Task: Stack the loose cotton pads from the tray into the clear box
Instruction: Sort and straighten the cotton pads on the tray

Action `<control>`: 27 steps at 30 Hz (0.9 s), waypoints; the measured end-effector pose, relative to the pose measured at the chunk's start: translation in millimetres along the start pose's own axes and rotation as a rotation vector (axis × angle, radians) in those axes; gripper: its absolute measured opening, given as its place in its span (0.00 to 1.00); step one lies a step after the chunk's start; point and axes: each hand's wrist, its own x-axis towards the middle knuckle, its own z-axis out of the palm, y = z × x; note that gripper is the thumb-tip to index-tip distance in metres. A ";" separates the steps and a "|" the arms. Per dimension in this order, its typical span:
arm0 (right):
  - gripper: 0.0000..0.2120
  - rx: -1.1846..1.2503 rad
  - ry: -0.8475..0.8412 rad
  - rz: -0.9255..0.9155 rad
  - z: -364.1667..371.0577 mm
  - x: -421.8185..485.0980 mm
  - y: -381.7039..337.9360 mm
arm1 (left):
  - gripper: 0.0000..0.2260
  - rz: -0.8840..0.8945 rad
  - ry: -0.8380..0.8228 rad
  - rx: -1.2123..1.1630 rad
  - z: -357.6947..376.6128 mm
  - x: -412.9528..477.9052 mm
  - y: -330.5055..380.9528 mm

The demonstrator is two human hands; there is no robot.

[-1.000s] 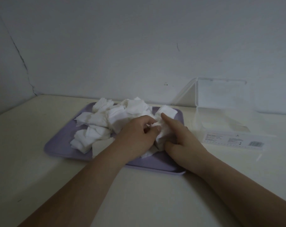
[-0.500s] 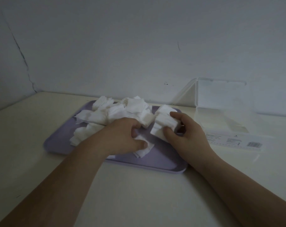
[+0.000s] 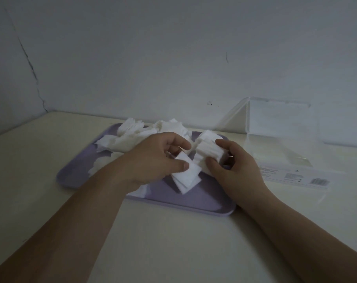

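A lilac tray (image 3: 206, 203) lies on the table with a heap of loose white cotton pads (image 3: 136, 135) across its far half. My left hand (image 3: 153, 160) pinches a few pads (image 3: 189, 174) between thumb and fingers, just above the tray's middle. My right hand (image 3: 234, 168) grips a thick stack of pads (image 3: 209, 151) by its edges, thumb below and fingers on top, right beside the left hand. The clear box (image 3: 292, 160) stands to the right of the tray, its lid (image 3: 279, 117) open and leaning against the wall.
The cream table (image 3: 173, 242) meets a pale wall at the back, with a cracked corner at the left. A printed label (image 3: 296, 176) runs along the box's front side. Both forearms reach in from the near edge.
My left hand lifted a few pads off the tray and brought them toward the stack. My right hand keeps hold of its stack, slightly raised.
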 end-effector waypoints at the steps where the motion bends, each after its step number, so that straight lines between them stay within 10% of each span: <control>1: 0.24 0.001 0.000 -0.001 0.1 0.1 -0.4 | 0.12 0.019 0.007 -0.029 1.0 -0.9 1.7; 9: 0.24 0.075 -0.011 0.027 -2.4 0.3 -0.8 | 0.09 0.055 0.110 -0.509 15.2 6.1 0.0; 27: 0.25 0.238 -0.067 0.070 -2.6 1.2 5.7 | 0.09 0.041 0.153 -0.188 25.7 7.2 -12.9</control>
